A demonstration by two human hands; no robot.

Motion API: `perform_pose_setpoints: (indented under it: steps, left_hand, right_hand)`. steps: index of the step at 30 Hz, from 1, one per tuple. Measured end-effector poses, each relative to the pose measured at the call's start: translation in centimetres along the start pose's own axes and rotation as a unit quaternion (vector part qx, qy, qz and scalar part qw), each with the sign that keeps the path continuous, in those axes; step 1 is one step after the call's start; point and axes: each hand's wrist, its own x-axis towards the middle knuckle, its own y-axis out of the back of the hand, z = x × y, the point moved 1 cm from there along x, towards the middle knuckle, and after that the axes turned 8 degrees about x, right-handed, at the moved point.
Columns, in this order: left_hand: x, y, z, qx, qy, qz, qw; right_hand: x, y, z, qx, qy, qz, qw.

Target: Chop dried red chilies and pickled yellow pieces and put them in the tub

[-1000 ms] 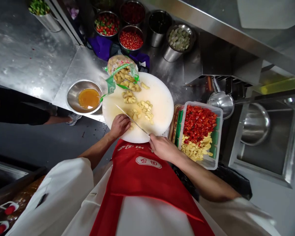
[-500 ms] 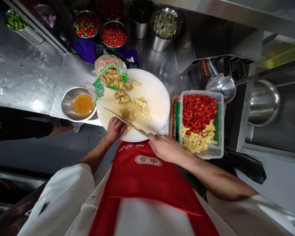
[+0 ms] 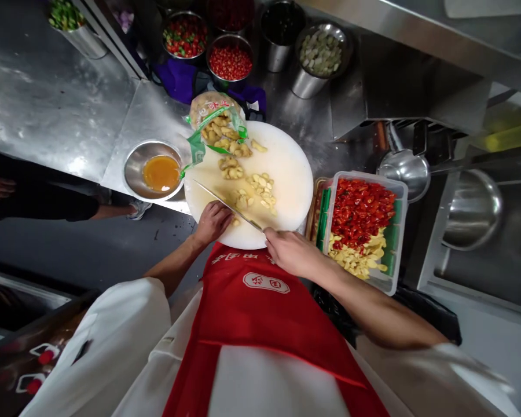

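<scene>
My right hand (image 3: 289,249) is wrapped round the handle of a knife (image 3: 230,207), whose blade slants up to the left across a round white cutting board (image 3: 289,156). Close under the blade, my left hand (image 3: 214,222) has its fingers curled down on a piece of ginger (image 3: 235,221), mostly hidden by hand and blade. Beyond the knife lie ginger slices (image 3: 261,186) in a loose pile. Farther back on the board are knobbly peeled ginger pieces (image 3: 230,168), some spilling from an open plastic bag (image 3: 212,107) with green edges.
Left of the board stands a steel bowl (image 3: 132,168) of orange liquid. To the right is a clear plastic box (image 3: 403,231) with chopped red chillies and yellow slices. Several steel pots of cut vegetables line the back. Another person's leg (image 3: 39,197) shows at left.
The whole view has shifted, so the board and bowls appear farther right. My left hand stays on the ginger and my right on the knife, the blade still lying close beside the left fingers.
</scene>
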Motion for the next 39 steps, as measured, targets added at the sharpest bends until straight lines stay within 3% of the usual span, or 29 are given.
perform_pose_setpoints:
  steps: [3,8,10,17,22,24,30,32,36,39]
  left_hand:
    - [-0.1,-0.4,-0.1,-0.006,0.000,-0.006,1.000]
    - [0.0,-0.5,-0.1,-0.008,-0.005,0.010,1.000]
    - [-0.1,-0.4,0.0,-0.014,-0.009,0.027,0.999]
    - [-0.4,-0.9,0.0,-0.011,0.003,0.036,0.999]
    - [-0.5,-0.8,-0.1,-0.013,-0.003,0.040,0.999]
    - [-0.5,-0.7,0.0,-0.009,-0.011,0.046,0.999]
    - [-0.4,-0.6,0.2,0.002,-0.039,0.090,0.995]
    - [-0.4,-0.7,0.2,-0.003,-0.039,0.090,0.995]
    - [-0.6,-0.8,0.1,-0.013,-0.024,0.074,0.997]
    - [-0.8,-0.8,0.2,0.007,-0.016,0.078,0.997]
  right_hand:
    - [-2.1,-0.3,0.6,0.002,-0.035,-0.027,0.999]
    - [4.1,-1.9,-0.1,-0.022,-0.030,-0.017,0.999]
    - [5.3,-1.7,-0.5,-0.025,-0.019,-0.005,0.999]
    - [-1.5,-0.4,0.6,-0.024,-0.014,-0.023,0.999]
    - [4.1,-1.9,-0.4,-0.048,-0.023,-0.014,0.998]
    - [5.2,-1.7,-0.7,-0.052,-0.008,0.002,0.999]
    - [-0.8,-0.3,0.5,-0.032,-0.006,-0.018,0.999]
    - [-0.2,-1.0,0.5,-0.028,-0.024,-0.029,0.999]
    - [3.7,-2.1,-0.1,-0.042,-0.024,-0.015,0.999]
    - [2.5,-1.4,0.1,-0.043,-0.003,-0.005,0.999]
